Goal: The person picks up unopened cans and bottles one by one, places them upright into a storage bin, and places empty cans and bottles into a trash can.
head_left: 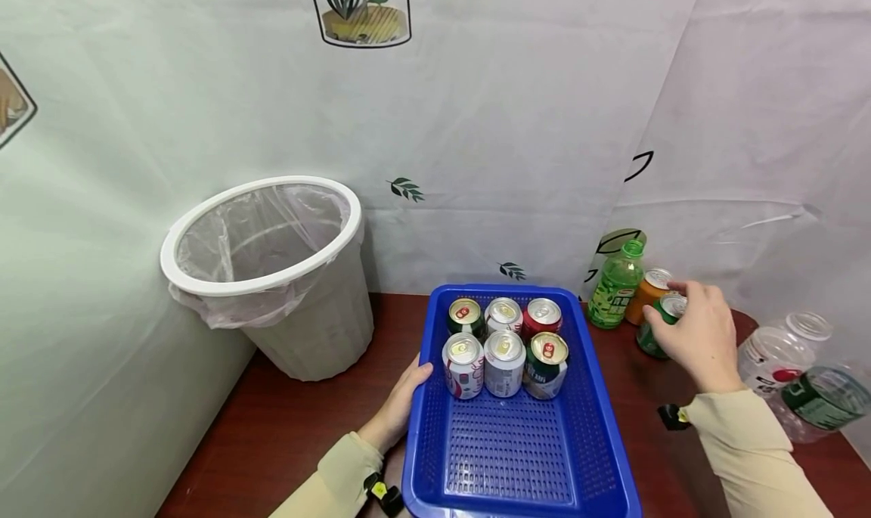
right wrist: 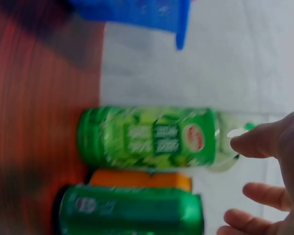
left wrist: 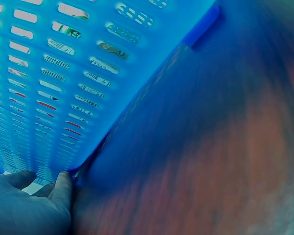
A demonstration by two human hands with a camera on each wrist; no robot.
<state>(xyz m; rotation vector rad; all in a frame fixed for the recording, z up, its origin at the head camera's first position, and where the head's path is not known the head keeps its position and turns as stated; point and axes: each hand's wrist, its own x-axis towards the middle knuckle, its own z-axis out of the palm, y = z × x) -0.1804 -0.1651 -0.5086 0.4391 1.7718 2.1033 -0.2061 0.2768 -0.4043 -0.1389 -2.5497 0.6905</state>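
A blue plastic basket [head_left: 503, 457] stands on the table, holding two rows of drink cans [head_left: 504, 363] in its far half. My left hand [head_left: 398, 404] grips the basket's left rim, thumb over the edge; the left wrist view shows its fingers against the perforated wall [left wrist: 54, 98]. My right hand [head_left: 701, 333] hovers at the top of a dark green can [head_left: 656, 336], thumb and fingers spread apart. In the right wrist view that green can [right wrist: 132, 210] lies clear of the fingertips [right wrist: 247, 142]. Behind it are an orange can [head_left: 643, 295] and a green-labelled bottle [head_left: 615, 291].
A white bin [head_left: 309, 329] with a clear liner stands left of the basket. Clear plastic bottles [head_left: 772, 359] and a green-labelled one [head_left: 819, 401] are at the right, beside my right forearm. A pale cloth wall [head_left: 490, 125] closes off the table's back.
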